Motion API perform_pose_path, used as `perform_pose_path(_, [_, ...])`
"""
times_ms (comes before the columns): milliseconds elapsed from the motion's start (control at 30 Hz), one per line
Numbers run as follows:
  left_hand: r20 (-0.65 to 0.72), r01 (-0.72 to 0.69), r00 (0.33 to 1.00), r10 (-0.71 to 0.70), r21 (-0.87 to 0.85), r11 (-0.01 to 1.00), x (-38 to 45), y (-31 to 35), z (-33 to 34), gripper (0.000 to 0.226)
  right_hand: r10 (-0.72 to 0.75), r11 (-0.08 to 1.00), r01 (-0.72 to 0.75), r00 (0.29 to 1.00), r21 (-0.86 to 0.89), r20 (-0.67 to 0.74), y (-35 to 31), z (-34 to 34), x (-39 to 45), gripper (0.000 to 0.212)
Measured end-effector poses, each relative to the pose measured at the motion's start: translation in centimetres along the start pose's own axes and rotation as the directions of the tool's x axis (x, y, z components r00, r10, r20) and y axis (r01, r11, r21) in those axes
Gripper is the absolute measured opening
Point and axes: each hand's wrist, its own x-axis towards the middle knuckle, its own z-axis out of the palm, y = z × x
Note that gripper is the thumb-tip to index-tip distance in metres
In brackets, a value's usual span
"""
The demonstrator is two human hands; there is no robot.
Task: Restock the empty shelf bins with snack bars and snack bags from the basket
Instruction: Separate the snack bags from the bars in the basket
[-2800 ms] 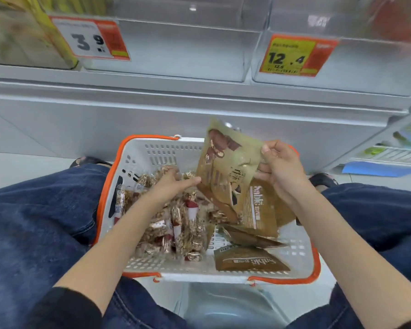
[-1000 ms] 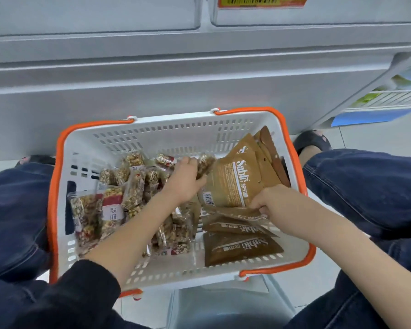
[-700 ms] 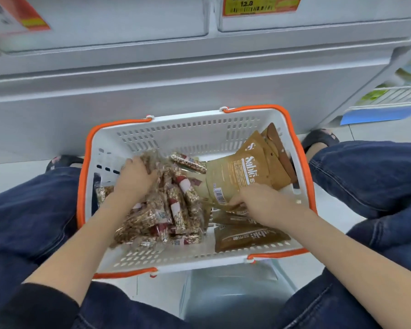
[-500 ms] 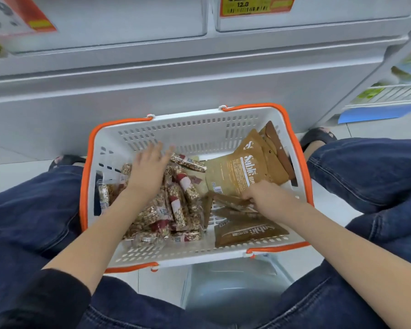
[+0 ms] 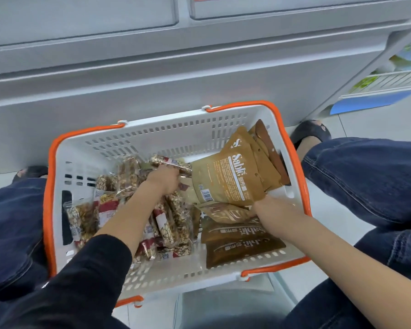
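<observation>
Both hands are down in the basket [image 5: 152, 136] at once. Left hand [image 5: 163, 180] is now curled over the far end of the snack bars [image 5: 171, 219] — half a second ago it lay flat and spread on top of the heap, so the sweep has turned into a grip. Right hand [image 5: 274, 210] sits low on the other side, fingertips hidden under the edge of the upright snack bags [image 5: 226, 179]; cannot tell whether it pinches one or only props them. It was at the same spot a moment back.

Stock is all in the basket: bars piled left, brown bags leaning against the right wall, a couple more lying flat near the front rim. Shelf bins [image 5: 81, 17] above show only their grey fronts — nothing gone in yet, by the look. Likely a handful of bars comes up next.
</observation>
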Motion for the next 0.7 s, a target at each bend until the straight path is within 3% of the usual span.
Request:
perform_pose_path(133, [0.013,0.014,1.0,-0.014,-0.011,1.0,0.4,0.0,-0.7,0.009,-0.003,1.0,0.003,1.0,0.008,0.02,0.7,-0.3,0.8,0.027])
perform_pose_path(200, [-0.012,-0.009,1.0,0.008,-0.019,1.0,-0.4,-0.4,-1.4,0.024,0.005,1.0,-0.005,1.0,0.02,0.017,1.1,-0.3,1.1,0.024])
perform_pose_path(300, [-0.144,-0.061,0.987,0.066,0.037,0.997,-3.4,-1.8,-3.1,0.012,0.008,1.0,-0.008,1.0,0.017,-0.019,1.3,-0.5,0.9,0.026])
perform_pose_path(400, [-0.317,-0.093,0.944,0.091,0.007,0.996,-6.9,-2.4,-5.4,0.004,-0.006,1.0,0.006,1.0,0.014,-0.028,1.0,-0.9,-0.1,0.031])
perform_pose_path(567, [-0.496,-0.141,0.866,0.057,-0.134,0.981,-12.5,-4.1,-7.7,0.018,-0.017,0.999,0.014,0.996,-0.037,-0.086,0.3,-1.0,-0.9,0.036])
perform_pose_path(700, [-0.635,-0.178,0.771,-0.053,-0.295,0.939,-16.8,-3.9,-7.6,0.01,-0.017,0.999,0.012,0.992,-0.042,-0.127,-0.3,-1.1,-1.3,0.038])
